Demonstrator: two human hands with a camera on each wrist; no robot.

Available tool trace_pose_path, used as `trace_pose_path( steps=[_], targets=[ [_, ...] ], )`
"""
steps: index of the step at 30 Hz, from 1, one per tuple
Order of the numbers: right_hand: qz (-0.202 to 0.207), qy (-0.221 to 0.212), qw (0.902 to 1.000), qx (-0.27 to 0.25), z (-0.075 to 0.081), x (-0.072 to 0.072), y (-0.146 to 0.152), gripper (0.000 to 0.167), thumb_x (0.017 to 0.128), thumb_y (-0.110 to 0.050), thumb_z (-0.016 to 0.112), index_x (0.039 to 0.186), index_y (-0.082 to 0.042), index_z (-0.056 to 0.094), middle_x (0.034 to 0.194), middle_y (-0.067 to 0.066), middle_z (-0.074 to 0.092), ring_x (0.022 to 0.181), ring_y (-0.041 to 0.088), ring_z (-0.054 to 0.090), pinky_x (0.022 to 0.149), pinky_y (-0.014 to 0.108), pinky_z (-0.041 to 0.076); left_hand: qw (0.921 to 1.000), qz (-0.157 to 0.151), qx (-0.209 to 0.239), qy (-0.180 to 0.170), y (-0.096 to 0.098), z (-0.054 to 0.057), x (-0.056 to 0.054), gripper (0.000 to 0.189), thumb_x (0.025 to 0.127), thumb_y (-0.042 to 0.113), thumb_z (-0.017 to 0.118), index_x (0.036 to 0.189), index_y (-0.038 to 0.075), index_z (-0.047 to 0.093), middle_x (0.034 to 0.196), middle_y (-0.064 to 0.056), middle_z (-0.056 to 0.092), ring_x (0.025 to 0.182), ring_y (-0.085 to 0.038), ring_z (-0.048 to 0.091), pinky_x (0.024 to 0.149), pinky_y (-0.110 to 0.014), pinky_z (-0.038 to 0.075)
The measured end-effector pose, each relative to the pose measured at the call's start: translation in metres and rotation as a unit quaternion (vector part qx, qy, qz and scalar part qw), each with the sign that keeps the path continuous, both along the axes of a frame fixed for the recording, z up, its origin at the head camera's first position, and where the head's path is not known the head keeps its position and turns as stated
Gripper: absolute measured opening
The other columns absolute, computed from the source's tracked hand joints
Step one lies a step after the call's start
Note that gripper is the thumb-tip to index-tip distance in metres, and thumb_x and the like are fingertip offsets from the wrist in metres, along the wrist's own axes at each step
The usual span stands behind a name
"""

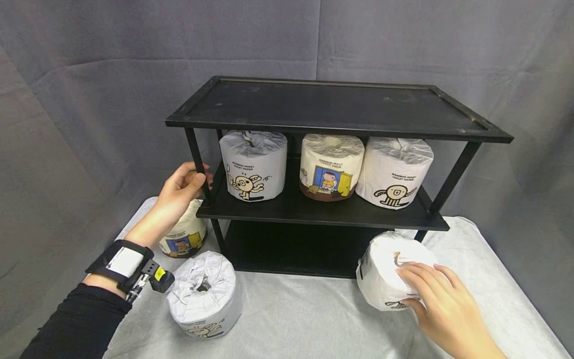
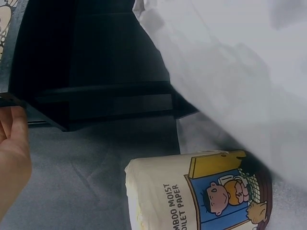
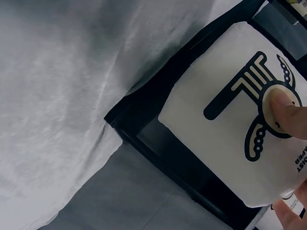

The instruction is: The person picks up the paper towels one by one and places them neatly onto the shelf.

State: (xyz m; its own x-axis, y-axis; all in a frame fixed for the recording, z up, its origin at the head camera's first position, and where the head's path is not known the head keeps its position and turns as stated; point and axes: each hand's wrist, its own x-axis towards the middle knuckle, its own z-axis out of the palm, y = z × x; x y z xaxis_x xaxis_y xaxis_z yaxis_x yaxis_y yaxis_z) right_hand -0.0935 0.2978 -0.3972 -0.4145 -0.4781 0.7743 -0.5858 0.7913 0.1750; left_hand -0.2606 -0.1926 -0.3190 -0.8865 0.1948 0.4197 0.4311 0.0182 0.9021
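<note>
At the left end of a black shelf rack (image 1: 323, 102), my left hand (image 1: 179, 188) grips the front post, thumb and fingers bent around it. My right hand (image 1: 441, 299) holds a white paper-wrapped toilet roll (image 1: 383, 271) in front of the rack's lower right corner. That roll leans, its top turned toward me. In the right wrist view my thumb presses the striped figure printed on the held roll (image 3: 225, 115), which overlaps the bottom shelf. Three wrapped rolls stand on the middle shelf: a white one (image 1: 256, 169), a cream one (image 1: 332, 169) and another white one (image 1: 394, 174).
Below my left forearm a white toilet roll (image 1: 204, 299) stands on the pale cloth (image 1: 296, 319). Behind it, beside the rack, is a cream roll (image 1: 181, 242) with a coloured picture. A grey curtain (image 1: 264, 37) hangs behind the rack.
</note>
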Motion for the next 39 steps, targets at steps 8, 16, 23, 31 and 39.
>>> trace_pose_path(
  steps=[8, 16, 23, 31, 39],
  targets=[
    [-0.003, 0.005, 1.0, 0.001, 0.003, -0.02, -0.006, 0.04, 0.082, -0.02, 0.052, 0.111, 0.004, 0.066, 0.107, 0.016, 0.067, 0.098, 0.034, 0.061, 0.09, 0.051, 0.038, 1.0, -0.001, -0.001, -0.004, 0.0, 0.0, -0.001, 0.016, 0.103, 0.021, 0.053, 0.118, 0.022, 0.058, 0.102, 0.008, 0.064, 0.103, -0.008, 0.061, 0.091, -0.018, 0.047],
    [-0.001, 0.0, 1.0, -0.005, 0.004, -0.034, -0.008, 0.045, 0.077, -0.017, 0.054, 0.116, 0.004, 0.065, 0.109, 0.017, 0.066, 0.1, 0.035, 0.061, 0.091, 0.05, 0.038, 0.9989, 0.022, -0.04, -0.005, 0.0, 0.0, -0.002, 0.021, 0.104, 0.024, 0.052, 0.123, 0.017, 0.056, 0.103, 0.011, 0.063, 0.103, -0.006, 0.06, 0.09, -0.021, 0.045],
    [-0.001, 0.0, 0.9998, -0.019, 0.001, -0.043, -0.008, 0.047, 0.076, -0.014, 0.057, 0.118, 0.004, 0.065, 0.11, 0.018, 0.066, 0.101, 0.038, 0.061, 0.092, 0.051, 0.04, 0.9994, 0.018, -0.03, -0.001, -0.001, 0.0, -0.002, 0.02, 0.103, 0.022, 0.052, 0.122, 0.017, 0.057, 0.102, 0.011, 0.064, 0.101, -0.007, 0.061, 0.088, -0.02, 0.046],
    [-0.006, 0.004, 0.9997, -0.023, -0.001, -0.052, -0.01, 0.046, 0.072, -0.007, 0.062, 0.117, 0.003, 0.066, 0.108, 0.017, 0.066, 0.1, 0.039, 0.061, 0.091, 0.052, 0.042, 0.9993, 0.02, -0.032, -0.005, 0.0, 0.0, -0.001, 0.021, 0.103, 0.023, 0.052, 0.123, 0.016, 0.056, 0.103, 0.01, 0.064, 0.102, -0.007, 0.06, 0.089, -0.021, 0.046],
    [-0.008, 0.007, 0.9996, -0.024, -0.006, -0.058, -0.012, 0.044, 0.073, -0.007, 0.061, 0.116, 0.003, 0.066, 0.107, 0.017, 0.066, 0.098, 0.039, 0.061, 0.091, 0.053, 0.043, 0.9993, 0.019, -0.031, -0.004, 0.0, 0.0, -0.001, 0.018, 0.103, 0.022, 0.052, 0.121, 0.019, 0.057, 0.104, 0.008, 0.065, 0.102, -0.006, 0.06, 0.088, -0.021, 0.047]
  ],
)
